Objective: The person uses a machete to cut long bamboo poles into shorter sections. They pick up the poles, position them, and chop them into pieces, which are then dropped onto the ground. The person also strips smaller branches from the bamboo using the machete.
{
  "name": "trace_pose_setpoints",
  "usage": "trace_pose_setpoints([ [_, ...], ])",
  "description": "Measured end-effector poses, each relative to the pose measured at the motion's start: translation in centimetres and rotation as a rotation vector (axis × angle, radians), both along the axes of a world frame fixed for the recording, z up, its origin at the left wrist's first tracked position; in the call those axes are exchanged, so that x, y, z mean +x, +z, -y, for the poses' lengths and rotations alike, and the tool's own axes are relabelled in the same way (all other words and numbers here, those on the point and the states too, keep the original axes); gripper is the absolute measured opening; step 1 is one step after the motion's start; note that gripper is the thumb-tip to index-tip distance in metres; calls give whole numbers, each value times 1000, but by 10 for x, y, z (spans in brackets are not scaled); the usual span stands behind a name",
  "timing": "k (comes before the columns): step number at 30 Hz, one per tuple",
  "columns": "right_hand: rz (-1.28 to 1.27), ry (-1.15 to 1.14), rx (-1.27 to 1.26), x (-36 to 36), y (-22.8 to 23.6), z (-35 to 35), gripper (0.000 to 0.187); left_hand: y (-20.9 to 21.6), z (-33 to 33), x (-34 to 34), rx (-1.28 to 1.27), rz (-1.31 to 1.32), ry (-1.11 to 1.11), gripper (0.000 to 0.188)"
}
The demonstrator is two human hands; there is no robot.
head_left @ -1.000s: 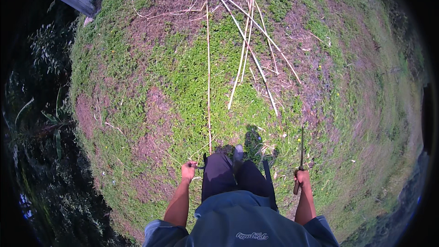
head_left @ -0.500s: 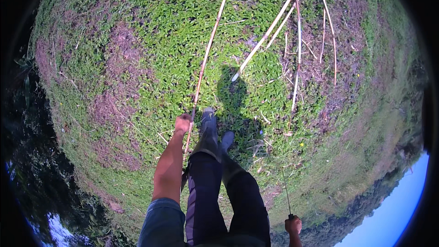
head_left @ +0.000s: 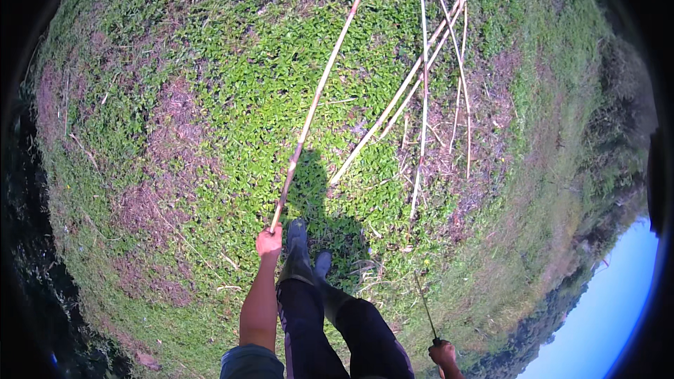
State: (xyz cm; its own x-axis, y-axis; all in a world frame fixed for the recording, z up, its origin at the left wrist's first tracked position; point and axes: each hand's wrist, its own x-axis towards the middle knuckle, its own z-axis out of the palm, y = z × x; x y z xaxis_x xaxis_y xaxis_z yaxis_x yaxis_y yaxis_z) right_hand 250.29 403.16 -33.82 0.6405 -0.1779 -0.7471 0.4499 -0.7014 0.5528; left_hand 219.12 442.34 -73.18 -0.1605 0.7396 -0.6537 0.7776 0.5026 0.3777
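My left hand is closed round the near end of a long, slender cane. The cane slopes away from me, up and slightly right, to the far edge of the view. Low on the right, my right hand grips the dark handle of what looks like a machete. Its blade, seen almost edge-on, is a thin line pointing forward and a little left. Several more pale canes lie crossed on the ground ahead and to the right, apart from both hands.
Low green plants cover the ground, with brownish dry patches. My boots stand between my hands, and my shadow falls in front. Dark trees edge the left; a wooded slope and sky show at lower right.
My left hand has come nearer the cane's end; the piece that stuck out behind it no longer shows. The ground, canes and boots have shifted down in view, the lying canes also leftward.
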Motion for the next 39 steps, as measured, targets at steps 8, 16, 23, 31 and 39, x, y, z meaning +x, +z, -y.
trace_pose_setpoints([
  [8,20,81,623,38,40,-159,33,296,70,-124,-222,154,54,46],
  [16,-337,-196,1312,30,78,-319,19,529,228,-122,-279,-327,33,29],
  [23,-481,-407,1574,14,51,-397,29,667,397,-90,-129,-818,147,27],
  [31,-724,-1026,1448,57,112,-397,21,769,606,-16,-142,-1259,370,27],
  [39,-796,-1099,1427,52,91,-389,15,757,620,20,287,-1334,485,16],
])
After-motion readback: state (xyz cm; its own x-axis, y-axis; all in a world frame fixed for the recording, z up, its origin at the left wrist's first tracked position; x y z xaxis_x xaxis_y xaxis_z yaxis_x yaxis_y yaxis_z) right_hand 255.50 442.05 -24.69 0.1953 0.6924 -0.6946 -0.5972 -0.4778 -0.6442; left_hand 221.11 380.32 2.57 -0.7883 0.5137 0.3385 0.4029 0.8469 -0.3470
